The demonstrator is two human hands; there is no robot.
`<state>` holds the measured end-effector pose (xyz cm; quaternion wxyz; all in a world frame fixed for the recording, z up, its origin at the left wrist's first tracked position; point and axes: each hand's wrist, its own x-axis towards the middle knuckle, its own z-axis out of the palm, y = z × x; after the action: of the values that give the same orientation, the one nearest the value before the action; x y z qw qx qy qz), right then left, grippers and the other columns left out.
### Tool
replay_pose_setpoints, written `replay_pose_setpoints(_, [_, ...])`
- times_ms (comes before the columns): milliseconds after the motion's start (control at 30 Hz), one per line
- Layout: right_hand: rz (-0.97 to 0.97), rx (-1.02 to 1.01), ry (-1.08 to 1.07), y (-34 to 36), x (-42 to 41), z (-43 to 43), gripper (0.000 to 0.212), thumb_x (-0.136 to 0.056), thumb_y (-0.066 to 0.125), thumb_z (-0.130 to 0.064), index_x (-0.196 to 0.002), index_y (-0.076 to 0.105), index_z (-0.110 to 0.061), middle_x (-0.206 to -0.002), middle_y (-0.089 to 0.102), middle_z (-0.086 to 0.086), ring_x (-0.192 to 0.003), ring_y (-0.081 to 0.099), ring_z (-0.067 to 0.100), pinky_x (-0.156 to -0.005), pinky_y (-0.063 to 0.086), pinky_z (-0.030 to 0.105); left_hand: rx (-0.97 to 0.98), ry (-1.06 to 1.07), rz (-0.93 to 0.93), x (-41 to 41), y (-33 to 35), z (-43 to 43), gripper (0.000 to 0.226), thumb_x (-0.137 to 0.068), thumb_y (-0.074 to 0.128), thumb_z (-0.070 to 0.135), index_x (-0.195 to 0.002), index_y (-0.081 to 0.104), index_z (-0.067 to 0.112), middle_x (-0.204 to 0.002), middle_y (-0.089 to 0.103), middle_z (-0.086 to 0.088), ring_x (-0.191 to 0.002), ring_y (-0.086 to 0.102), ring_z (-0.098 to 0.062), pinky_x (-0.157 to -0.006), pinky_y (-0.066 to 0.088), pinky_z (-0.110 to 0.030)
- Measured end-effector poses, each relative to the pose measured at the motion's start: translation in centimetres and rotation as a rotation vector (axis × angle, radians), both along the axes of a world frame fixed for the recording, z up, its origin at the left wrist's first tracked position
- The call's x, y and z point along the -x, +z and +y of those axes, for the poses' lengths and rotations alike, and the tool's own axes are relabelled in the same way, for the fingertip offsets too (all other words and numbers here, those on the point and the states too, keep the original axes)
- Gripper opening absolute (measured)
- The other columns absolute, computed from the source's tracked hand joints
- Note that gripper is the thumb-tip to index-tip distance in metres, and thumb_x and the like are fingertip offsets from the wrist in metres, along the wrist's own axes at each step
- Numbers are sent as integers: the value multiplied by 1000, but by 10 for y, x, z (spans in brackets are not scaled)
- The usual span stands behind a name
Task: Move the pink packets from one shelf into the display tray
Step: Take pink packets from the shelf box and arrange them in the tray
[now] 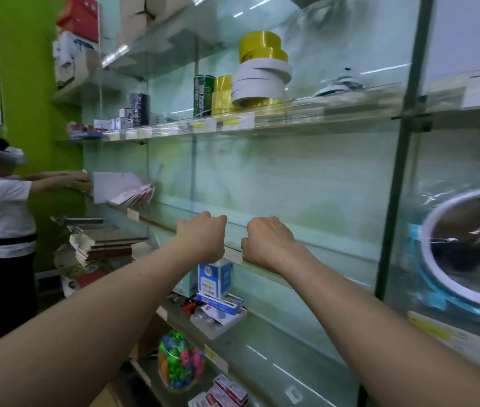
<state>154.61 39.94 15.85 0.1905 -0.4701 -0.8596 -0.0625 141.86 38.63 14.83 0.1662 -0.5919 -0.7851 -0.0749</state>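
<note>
The person's left hand (pixel 200 236) and right hand (pixel 268 239) are hovering at the glass shelf (pixel 335 254) edge, fingers curled into seemingly empty fists, probably readying a reach. The pink packets (pixel 143 193) are lying well left on it.

Both bare arms reach forward, nearly straight, forearms converging. The left hand (pixel 202 239) and right hand (pixel 268 243) sit side by side at the same height, close but apart, backs to camera, fingers curled into fists, fingertips hidden.
</note>
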Motion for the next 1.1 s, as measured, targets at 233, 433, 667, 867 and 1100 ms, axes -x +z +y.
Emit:
replay_pose_setpoints(233, [3,42,-17,-1,57,65,9,-94,48,-15,-93,54,-8,-115,58,14,-113,47,30,-74,35,30,26,11,9,53,7,63,57,-88,55,28,-140,31,22,-132,42,-9,-118,49,-30,-99,35,-47])
replay_pose_setpoints(433, [24,91,-25,1,92,107,34,-93,47,-12,-64,31,-14,-72,37,4,-91,43,28,-69,34,30,34,9,-2,91,5,99,58,-88,54,30,-141,31,21,-131,43,-10,-119,48,-31,-100,34,-48])
replay_pose_setpoints(667, [0,93,-1,0,137,132,33,-94,46,-12,-64,32,-13,-68,33,2,-85,38,25,-67,33,31,30,13,-23,132,4,127,57,-89,54,27,-141,31,21,-132,43,-9,-119,49,-30,-100,33,-46])
replay_pose_setpoints(867, [-31,70,-46,2,187,144,35,-94,47,-13,-64,29,-14,-68,32,1,-86,37,25,-63,32,30,3,-23,-42,180,5,145,55,-90,53,25,-140,32,22,-131,43,-10,-118,49,-31,-99,34,-45])
replay_pose_setpoints(1100, [-27,55,-124,10,261,156,35,-93,47,-11,-63,29,-14,-68,33,2,-83,38,26,-53,29,27,-5,-90,-23,260,12,162,59,-90,52,26,-144,28,24,-134,42,-9,-120,48,-30,-97,36,-43])
